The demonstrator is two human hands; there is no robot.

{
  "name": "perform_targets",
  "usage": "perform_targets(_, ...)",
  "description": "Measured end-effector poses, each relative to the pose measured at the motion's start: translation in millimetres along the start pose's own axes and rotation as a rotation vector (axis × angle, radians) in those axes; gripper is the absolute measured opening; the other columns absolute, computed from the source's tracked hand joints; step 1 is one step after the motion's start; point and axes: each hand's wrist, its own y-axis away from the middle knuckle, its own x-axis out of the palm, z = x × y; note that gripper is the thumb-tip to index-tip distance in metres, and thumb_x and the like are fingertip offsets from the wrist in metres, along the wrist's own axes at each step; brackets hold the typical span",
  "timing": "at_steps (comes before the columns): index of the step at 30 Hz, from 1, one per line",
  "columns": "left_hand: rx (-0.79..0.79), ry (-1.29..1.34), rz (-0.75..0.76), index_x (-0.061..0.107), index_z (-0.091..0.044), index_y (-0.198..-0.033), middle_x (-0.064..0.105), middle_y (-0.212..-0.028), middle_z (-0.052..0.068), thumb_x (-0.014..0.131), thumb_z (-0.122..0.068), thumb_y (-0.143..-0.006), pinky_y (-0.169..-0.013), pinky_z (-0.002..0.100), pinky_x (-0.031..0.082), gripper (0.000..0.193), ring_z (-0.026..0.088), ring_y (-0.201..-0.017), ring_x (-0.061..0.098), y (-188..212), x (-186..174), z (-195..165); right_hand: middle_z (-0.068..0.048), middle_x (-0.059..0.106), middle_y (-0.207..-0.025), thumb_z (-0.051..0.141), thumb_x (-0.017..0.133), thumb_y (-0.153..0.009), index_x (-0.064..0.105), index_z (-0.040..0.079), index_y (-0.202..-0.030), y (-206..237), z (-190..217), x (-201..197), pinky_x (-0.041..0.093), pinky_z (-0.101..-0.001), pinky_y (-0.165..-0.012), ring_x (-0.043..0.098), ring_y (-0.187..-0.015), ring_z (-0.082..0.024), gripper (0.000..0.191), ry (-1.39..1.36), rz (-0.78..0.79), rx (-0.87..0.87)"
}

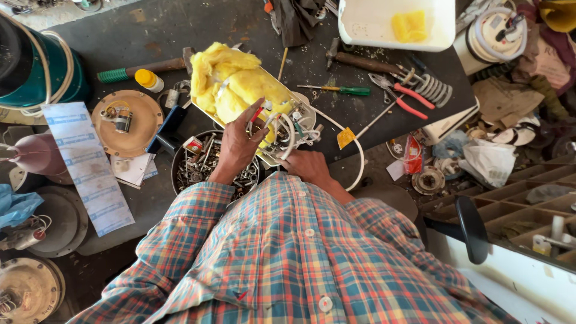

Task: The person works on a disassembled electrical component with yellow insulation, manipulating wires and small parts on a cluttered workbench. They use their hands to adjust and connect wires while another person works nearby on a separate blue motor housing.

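**Two hands on a wired, insulated unit**

The left hand [240, 141] was raised, fingers spread, pinching thin wires on the white metal unit packed with yellow fibre insulation [231, 81], which lay mid-bench. The right hand [306, 165] gripped its near edge, knuckles up. One round bowl of metal fasteners [195, 168] sat just beside it; two screwdrivers lay beyond.

Fluffy yellow fibre wadding [231, 81] looks soft and matt on a pale metal housing [300, 120] strung with smooth plastic-coated wires [288, 129]. The round tin [180, 165] holds dull grey metal hardware. The screwdriver [339, 90] has a glossy green plastic handle; the bench [198, 24] is dark, rough and stained.
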Motion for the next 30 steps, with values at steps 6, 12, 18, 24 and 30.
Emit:
perform_targets(6,-0.072,0.035,0.055,0.051,-0.021,-0.153,0.076,-0.093,0.004,0.077,-0.008,-0.087,-0.074,0.036,0.055,0.073,0.014,-0.075,0.067,0.8,0.8,-8.7,-0.01,0.077,-0.102,0.041,0.063,-0.1,0.077,0.014,-0.115,12.6,-8.7,-4.5,0.057,-0.0405,-0.059,0.072,-0.069,-0.026,0.034,-0.28,-0.235,-0.213)
perform_targets(12,-0.006,0.045,0.047,0.053,-0.019,-0.153,0.075,-0.089,0.005,0.079,-0.008,-0.087,-0.074,0.036,0.054,0.072,0.015,-0.074,0.065,2.9,-0.7,-13.3,-0.008,0.077,-0.091,0.037,0.061,-0.1,0.078,0.013,-0.11,15.3,-14.1,12.2,0.056,-0.0422,-0.06,0.072,-0.068,-0.027,0.031,-0.311,-0.277,-0.096)
perform_targets(18,-0.062,0.025,0.049,0.053,-0.019,-0.152,0.074,-0.087,0.004,0.077,-0.006,-0.086,-0.069,0.037,0.051,0.072,0.017,-0.066,0.058,3.2,-5.6,-17.7,-0.011,0.07,-0.071,0.049,0.066,-0.101,0.074,0.01,-0.083,-9.1,-6.1,10.0,0.052,-0.0463,-0.06,0.065,-0.063,-0.032,0.044,0.113,0.012,-0.026)
perform_targets(24,-0.05,0.049,0.05,0.054,-0.018,-0.151,0.075,-0.087,0.004,0.078,-0.006,-0.086,-0.069,0.035,0.052,0.071,0.015,-0.067,0.06,8.4,-4.2,-24.8,-0.012,0.065,-0.059,0.041,0.062,-0.1,0.072,0.012,-0.103,18.2,-4.9,-1.2,0.049,-0.0458,-0.052,0.066,-0.051,-0.03,0.03,-0.446,-0.089,0.162)
perform_targets(30,0.018,0.044,0.064,0.053,-0.016,-0.153,0.075,-0.088,0.005,0.077,-0.006,-0.084,-0.072,0.035,0.055,0.074,0.015,-0.07,0.066,10.7,-3.1,-24.7,-0.01,0.065,-0.064,0.036,0.064,-0.103,0.071,0.012,-0.101,19.3,-7.8,8.8,0.045,-0.0471,-0.051,0.062,-0.054,-0.032,0.025,-0.238,-0.368,0.032)
